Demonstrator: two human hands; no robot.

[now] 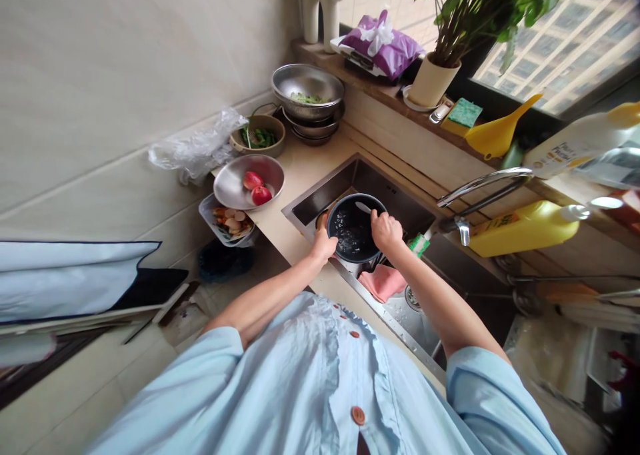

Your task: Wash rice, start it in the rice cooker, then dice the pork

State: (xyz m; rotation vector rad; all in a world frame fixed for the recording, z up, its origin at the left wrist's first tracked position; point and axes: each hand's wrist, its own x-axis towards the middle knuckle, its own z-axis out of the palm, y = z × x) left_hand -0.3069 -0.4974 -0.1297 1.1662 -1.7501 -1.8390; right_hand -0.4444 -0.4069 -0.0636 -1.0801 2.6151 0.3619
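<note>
The left hand's fingers (326,227) are curled over the near-left rim of a black pot (354,236), thumb side up on the edge, closed in a firm grip. The right hand's fingers (384,220) are folded over the opposite rim, also closed on it; how far the tips reach inside the pot cannot be made out. So the left hand (323,243) and the right hand (387,232) clasp the pot from either side, bare forearms running back to pale blue sleeves.

The pot holds water that glints, and it sits over the left part of the steel sink (336,190), near the front wall. A pale utensil (363,207) rests at its far rim. Just below the right wrist a pink cloth (383,283) lies in the sink, near the drain (412,299). The curved tap (483,182) arches in from the right, its spout well apart from the pot.

On the counter (300,165) to the left stands a steel bowl (235,187) with two red fruits (256,187), touching a clear tray of scraps (227,223) that overhangs the edge. Behind these are a brown bowl of green vegetables (259,135), a stack of steel bowls (307,92) and a crumpled plastic bag (195,150). On the sill are a potted plant (433,78), a yellow watering can (497,134) and a purple packet (383,42).
</note>
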